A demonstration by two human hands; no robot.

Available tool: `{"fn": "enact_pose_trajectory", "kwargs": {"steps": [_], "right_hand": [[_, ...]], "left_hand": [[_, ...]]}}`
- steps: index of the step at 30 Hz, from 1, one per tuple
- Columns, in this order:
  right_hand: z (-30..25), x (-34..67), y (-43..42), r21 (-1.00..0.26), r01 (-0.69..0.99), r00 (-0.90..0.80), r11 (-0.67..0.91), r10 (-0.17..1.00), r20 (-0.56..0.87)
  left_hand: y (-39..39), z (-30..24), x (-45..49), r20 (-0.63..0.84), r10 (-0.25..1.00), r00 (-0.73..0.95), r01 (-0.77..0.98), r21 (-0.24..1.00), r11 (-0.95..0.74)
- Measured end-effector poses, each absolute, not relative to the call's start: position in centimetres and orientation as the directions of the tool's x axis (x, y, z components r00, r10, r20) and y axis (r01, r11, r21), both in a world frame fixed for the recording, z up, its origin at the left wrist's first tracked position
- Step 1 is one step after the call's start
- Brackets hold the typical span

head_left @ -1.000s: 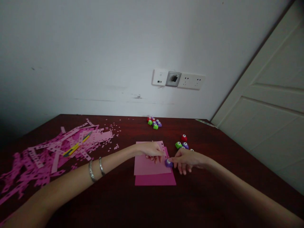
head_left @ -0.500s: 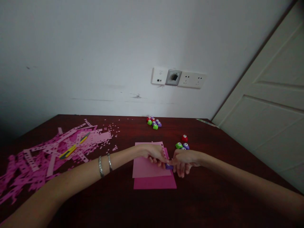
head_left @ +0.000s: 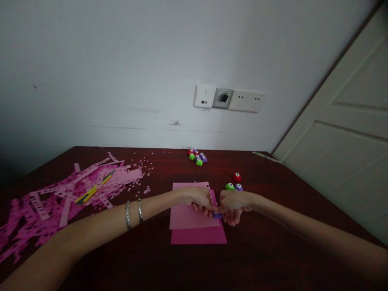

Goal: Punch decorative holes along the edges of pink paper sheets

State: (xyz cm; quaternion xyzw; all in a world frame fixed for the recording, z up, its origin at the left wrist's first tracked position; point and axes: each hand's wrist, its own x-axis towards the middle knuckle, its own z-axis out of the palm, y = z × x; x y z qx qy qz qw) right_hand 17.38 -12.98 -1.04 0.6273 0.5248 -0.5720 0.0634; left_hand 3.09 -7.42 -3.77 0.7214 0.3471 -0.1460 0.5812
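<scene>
At the right edge of a light pink paper sheet [head_left: 184, 216] sits a small purple paper punch [head_left: 217, 215], mostly covered by fingers. My left hand [head_left: 202, 199] reaches over the sheet, fingers curled, its fingertips closed at the punch. From the other side my right hand [head_left: 233, 206] grips the punch, its fingers bent beneath and beside it. Both hands meet there. A row of punched holes runs along the sheet's right edge, partly hidden by my left hand. Under it lies a darker pink sheet [head_left: 198, 236], showing at the front and right.
Several eye-topped punches stand beyond my right hand, among them a red punch [head_left: 237, 177] and a green punch [head_left: 229, 186]. Another punch cluster [head_left: 197, 157] is near the wall. Left lie pink paper scraps [head_left: 60, 194] and a yellow utility knife [head_left: 94, 188]. A ruler-like strip [head_left: 266, 157] lies far right.
Both hands stay at the sheet's right edge, with slight finger shifts around the purple punch. The view has moved slightly; the other objects keep their places.
</scene>
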Motion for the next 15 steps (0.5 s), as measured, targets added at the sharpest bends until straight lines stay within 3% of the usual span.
{"fn": "enact_pose_trajectory", "kwargs": {"steps": [5,10,15], "right_hand": [[-0.7,17.7,-13.8,-0.559,0.716,-0.217,-0.419,0.626,-0.749],[-1.1,18.2,-14.8,-0.600,0.704,-0.207,-0.380,0.698,-0.686],[-1.7,19.0,-15.8,-0.614,0.761,-0.177,-0.209,0.844,-0.507]], "left_hand": [[-7.8,-3.9,2.5,-0.551,0.339,0.762,0.614,0.782,-0.107],[-8.3,-4.6,0.9,-0.291,0.422,0.859,0.431,0.856,-0.288],[-8.5,-4.8,-0.9,-0.085,0.608,0.790,0.495,0.674,-0.549]]}}
